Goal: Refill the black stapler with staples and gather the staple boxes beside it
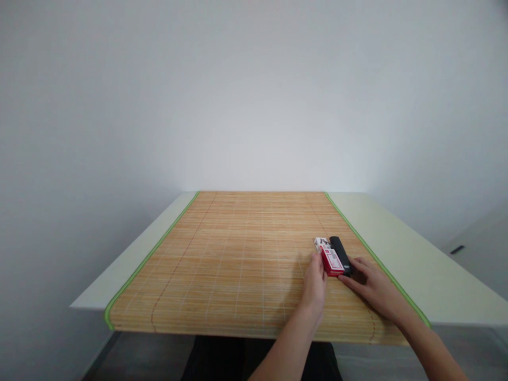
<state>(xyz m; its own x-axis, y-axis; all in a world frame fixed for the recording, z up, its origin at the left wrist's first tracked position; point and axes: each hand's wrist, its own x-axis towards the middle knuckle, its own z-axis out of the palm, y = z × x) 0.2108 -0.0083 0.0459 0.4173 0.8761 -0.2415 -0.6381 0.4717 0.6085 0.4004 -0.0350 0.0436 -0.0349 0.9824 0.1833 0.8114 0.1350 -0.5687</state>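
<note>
A small red-and-white box (333, 262) lies on the right part of the bamboo mat, tilted slightly. Beside its right edge is a long black object that looks like a stapler (340, 254). Part of a white box with dark print (320, 242) shows behind the red one, partly covered by it. My left hand (315, 280) is closed against the left side of the red box, its fingertips mostly hidden. With thumb and fingers bent round the near end of the stapler, my right hand (369, 283) touches it from the right; its thumb reaches the red box's near corner.
The bamboo mat (238, 254) with green edging runs down the middle of a white table (381, 227) and over its front edge. A plain wall (254, 95) stands at the back. My dark-clothed legs (222, 360) are under the front edge.
</note>
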